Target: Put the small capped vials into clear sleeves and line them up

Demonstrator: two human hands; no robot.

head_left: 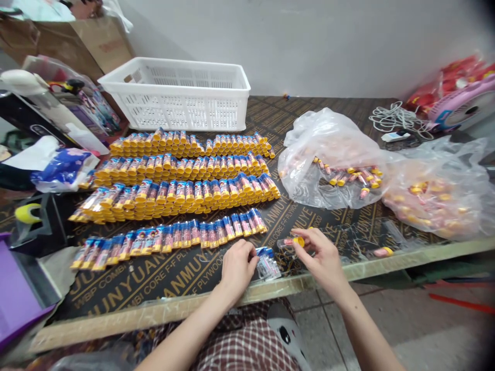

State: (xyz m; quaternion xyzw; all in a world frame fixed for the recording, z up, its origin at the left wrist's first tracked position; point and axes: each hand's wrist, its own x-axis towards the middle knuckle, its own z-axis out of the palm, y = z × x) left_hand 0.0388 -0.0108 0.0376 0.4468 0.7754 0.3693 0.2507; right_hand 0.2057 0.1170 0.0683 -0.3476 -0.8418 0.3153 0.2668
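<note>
My left hand is closed at the left edge of a small pile of blue-and-white labels near the table's front edge; what its fingers pinch is too small to make out. In my right hand is a clear tube with a yellow cap, held between thumb and fingers and lying roughly sideways. Beyond my left hand runs a slanting row of labelled tubes with yellow and blue ends. Behind it, more such tubes are stacked in several long rows.
A white basket stands at the back. Open plastic bags with yellow-capped pink pieces are on the right, beside another bag. A loose piece lies near the front edge. A black holder and purple bin are left.
</note>
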